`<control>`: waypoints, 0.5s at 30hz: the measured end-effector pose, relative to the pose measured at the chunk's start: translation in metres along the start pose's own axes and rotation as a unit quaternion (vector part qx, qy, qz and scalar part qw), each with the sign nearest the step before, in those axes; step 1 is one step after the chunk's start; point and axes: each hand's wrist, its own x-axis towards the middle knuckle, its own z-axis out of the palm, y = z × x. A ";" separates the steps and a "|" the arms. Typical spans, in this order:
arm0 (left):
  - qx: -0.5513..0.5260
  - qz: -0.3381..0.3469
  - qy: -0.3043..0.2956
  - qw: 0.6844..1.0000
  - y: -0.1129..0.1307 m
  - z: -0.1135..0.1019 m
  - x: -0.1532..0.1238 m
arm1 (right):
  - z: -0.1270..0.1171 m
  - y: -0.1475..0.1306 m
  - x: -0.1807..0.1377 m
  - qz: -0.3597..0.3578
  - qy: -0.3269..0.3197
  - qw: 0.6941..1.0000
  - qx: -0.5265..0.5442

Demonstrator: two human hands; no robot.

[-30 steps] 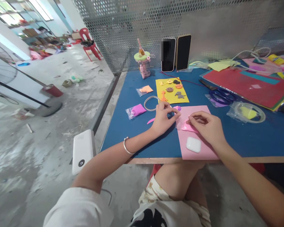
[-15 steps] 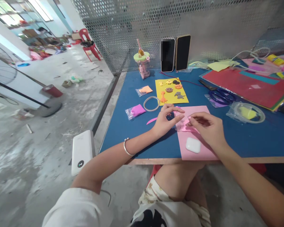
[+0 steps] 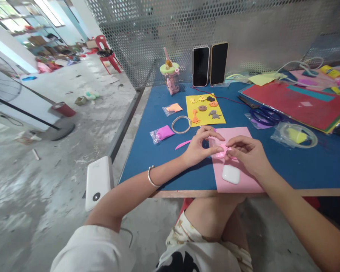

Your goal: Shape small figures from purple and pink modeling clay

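Observation:
A clear bag of pink modelling clay [image 3: 221, 154] is between my hands, over a pink sheet [image 3: 251, 184]. My left hand [image 3: 201, 146] is curled at the bag's left side, its thumb on the plastic and the index finger arched above. My right hand [image 3: 248, 153] has thumb and fingertips pinched on pink clay at the bag's right side; the fingers partly hide it. A white rounded case [image 3: 231, 174] lies on the sheet just below the bag. Beside my left hand is a pink plastic clay knife [image 3: 183, 144], its far end hidden by the hand.
A yellow card [image 3: 206, 118] bears several small clay animals. Left of it are orange [image 3: 174, 108] and magenta [image 3: 164, 132] clay bags and a ring [image 3: 173, 125]. Blue-handled scissors [image 3: 263, 115] and a red sheet [image 3: 272, 94] lie right. Two phones [image 3: 201, 68] and a cup [image 3: 171, 77] stand behind.
My left thumb and fingers have come down and closer to the bag. My right fingertips have lowered slightly, and the two hands are nearer each other.

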 end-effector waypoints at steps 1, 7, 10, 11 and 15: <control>0.001 -0.002 -0.005 1.000 0.000 0.000 0.000 | 0.000 -0.001 0.000 0.001 -0.002 1.000 0.006; -0.012 0.005 -0.020 1.000 0.003 -0.001 0.000 | 0.001 -0.002 -0.001 0.018 -0.019 0.999 0.039; -0.028 0.007 -0.028 0.999 0.001 0.000 0.000 | 0.000 -0.002 -0.001 0.026 -0.031 0.998 0.046; -0.034 0.006 -0.031 0.999 0.001 0.000 0.000 | 0.000 -0.002 -0.001 0.027 -0.034 0.998 0.045; -0.058 0.006 -0.040 0.998 0.000 0.001 0.000 | 0.000 -0.003 -0.001 0.034 -0.035 0.998 0.030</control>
